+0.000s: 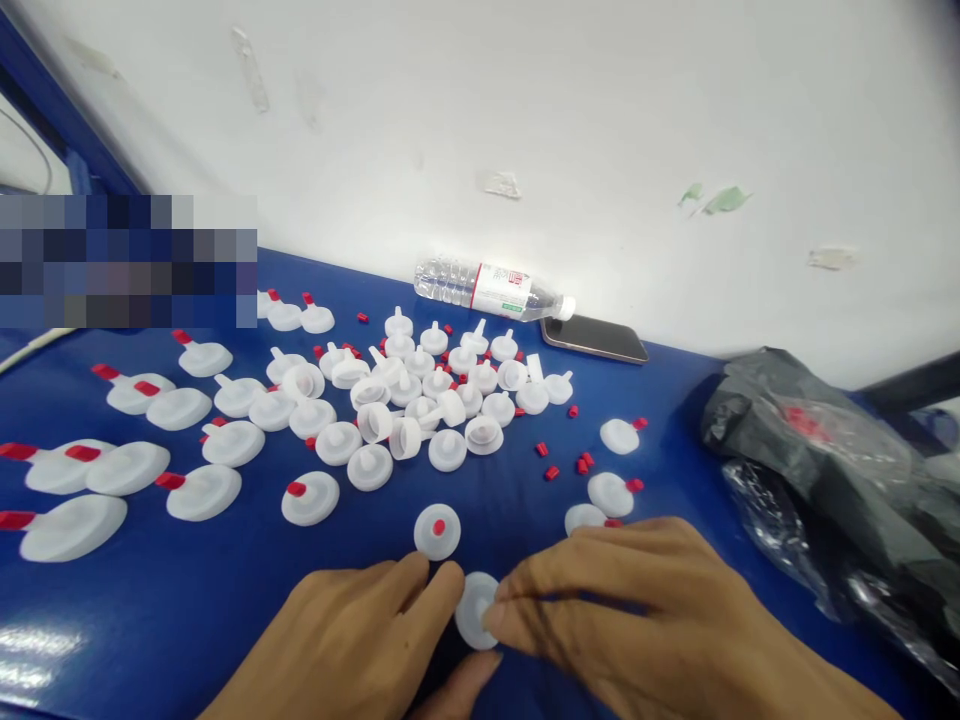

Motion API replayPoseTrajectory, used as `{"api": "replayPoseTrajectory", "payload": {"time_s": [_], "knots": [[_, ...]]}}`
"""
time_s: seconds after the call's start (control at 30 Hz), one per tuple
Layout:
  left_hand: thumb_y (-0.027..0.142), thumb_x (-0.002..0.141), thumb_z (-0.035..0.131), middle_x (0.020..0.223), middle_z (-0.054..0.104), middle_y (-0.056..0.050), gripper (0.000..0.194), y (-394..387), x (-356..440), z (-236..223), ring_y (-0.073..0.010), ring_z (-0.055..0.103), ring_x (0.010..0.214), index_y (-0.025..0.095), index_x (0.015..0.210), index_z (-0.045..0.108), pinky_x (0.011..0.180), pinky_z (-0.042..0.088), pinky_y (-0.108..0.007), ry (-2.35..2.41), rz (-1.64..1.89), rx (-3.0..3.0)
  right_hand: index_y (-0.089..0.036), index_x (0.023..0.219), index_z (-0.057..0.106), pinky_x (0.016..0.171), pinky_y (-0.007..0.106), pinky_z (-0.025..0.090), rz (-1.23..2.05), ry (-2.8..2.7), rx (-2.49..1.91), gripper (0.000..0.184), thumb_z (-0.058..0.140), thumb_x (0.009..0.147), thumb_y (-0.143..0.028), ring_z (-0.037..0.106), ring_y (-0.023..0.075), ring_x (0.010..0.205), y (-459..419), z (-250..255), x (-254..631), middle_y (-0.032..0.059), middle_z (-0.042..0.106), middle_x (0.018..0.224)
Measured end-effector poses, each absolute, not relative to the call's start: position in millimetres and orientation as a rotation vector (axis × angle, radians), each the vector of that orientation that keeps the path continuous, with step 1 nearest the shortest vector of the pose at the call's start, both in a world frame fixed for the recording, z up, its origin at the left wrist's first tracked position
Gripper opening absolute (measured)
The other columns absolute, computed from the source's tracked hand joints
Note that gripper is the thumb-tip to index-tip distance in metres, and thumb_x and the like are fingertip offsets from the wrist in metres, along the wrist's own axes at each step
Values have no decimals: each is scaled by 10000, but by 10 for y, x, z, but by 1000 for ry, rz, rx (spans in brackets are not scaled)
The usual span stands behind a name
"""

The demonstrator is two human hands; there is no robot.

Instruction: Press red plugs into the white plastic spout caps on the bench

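Observation:
Low in the head view, a white plastic nozzle cap [474, 618] is between my two hands. My left hand [360, 625] steadies its rim, with the index finger and thumb closed about it. From the other side my right hand [626, 610] pinches at the cap's middle, where the nozzle is; whether a small red tip is under those fingers is hidden. Just beyond my left fingertips lies another white cap [424, 541] with a red tip on its nozzle. Close to my right knuckles are white caps with red tips [609, 494], one partly covered by the hand.
Across the blue table [247, 600] spreads a pile of white caps [448, 450] with loose red tips [553, 473] among and beside it. Red-tipped caps [202, 492] lie at left. A water bottle [502, 290], a phone [596, 338] and a dark plastic bag [795, 420] lie toward the wall.

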State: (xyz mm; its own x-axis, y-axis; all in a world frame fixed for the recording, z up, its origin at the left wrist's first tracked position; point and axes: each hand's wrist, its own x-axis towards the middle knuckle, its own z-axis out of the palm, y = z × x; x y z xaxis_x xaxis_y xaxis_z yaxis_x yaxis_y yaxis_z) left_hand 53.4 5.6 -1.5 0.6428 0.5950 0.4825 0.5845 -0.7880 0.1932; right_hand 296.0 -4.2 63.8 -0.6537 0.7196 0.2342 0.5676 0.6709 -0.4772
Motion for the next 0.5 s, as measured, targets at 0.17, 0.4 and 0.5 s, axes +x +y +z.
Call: {"api": "replayPoseTrajectory", "payload": {"time_s": [0.17, 0.4, 0.5], "knots": [[342, 1110, 303, 727, 724, 27, 313, 79, 580, 24, -179, 733, 546, 245, 949, 553, 447, 543, -317, 1034, 781, 2836, -311, 1200, 683, 730, 194, 496, 471, -2481, -1059, 191, 526, 1096, -273, 725, 52, 863, -78, 570, 2905, -102, 785, 1114], [348, 1090, 366, 784, 739, 27, 210, 51, 523, -20, -208, 752, 605, 253, 1071, 552, 479, 581, -354, 1024, 714, 2813, -307, 1274, 667, 716, 193, 517, 433, -2507, -1088, 255, 504, 1094, -228, 737, 62, 851, -51, 476, 2868, -75, 778, 1095], [352, 1072, 419, 790, 735, 29, 169, 57, 500, -37, -205, 752, 610, 253, 1080, 555, 491, 589, -343, 992, 658, 2798, -257, 1190, 705, 631, 197, 528, 244, -2439, -1093, 243, 521, 1064, -160, 749, 80, 762, -18, 464, 2858, -45, 801, 1042]]}}
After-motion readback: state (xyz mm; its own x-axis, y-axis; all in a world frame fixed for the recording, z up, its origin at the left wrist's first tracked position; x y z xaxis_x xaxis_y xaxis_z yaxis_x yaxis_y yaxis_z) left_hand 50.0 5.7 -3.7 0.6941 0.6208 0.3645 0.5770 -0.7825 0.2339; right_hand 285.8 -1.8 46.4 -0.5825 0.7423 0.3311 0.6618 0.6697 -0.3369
